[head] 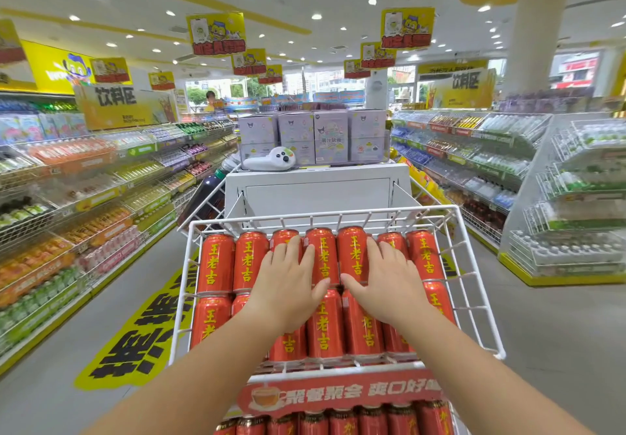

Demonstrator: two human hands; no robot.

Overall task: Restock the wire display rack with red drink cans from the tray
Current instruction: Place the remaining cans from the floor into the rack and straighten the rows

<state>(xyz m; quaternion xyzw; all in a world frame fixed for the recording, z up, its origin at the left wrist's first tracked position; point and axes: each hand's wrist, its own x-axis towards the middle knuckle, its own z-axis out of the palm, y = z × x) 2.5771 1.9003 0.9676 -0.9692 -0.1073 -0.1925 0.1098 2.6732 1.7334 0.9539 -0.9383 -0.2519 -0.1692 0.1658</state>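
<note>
At nine o'clock a big yellow-and-black floor sticker [135, 333] carries bold characters too skewed to read; above it, toward ten o'clock, a yellow hanging aisle sign [117, 104] reads 饮料区; at the centre stands the white wire display rack [325, 212], its top tier packed with red aluminium drink cans [216, 261] lying on their sides in two rows, each printed 王老吉 in yellow; the left hand [288, 285] lies spread and flat, palm down, on the cans left of centre, gripping nothing; the right hand [389, 285] lies likewise splayed on the cans just right of centre, clasping nothing; no tray can be made out; I judge the cans rigid but dentable, weighty if full, smooth and prone to roll, so best taken round the body with the whole hand; at six o'clock a red paper banner [342, 394] on the rack front reads 聚餐聚会 爽口好…, the rest cut off; more cans fill the tier below.
</note>
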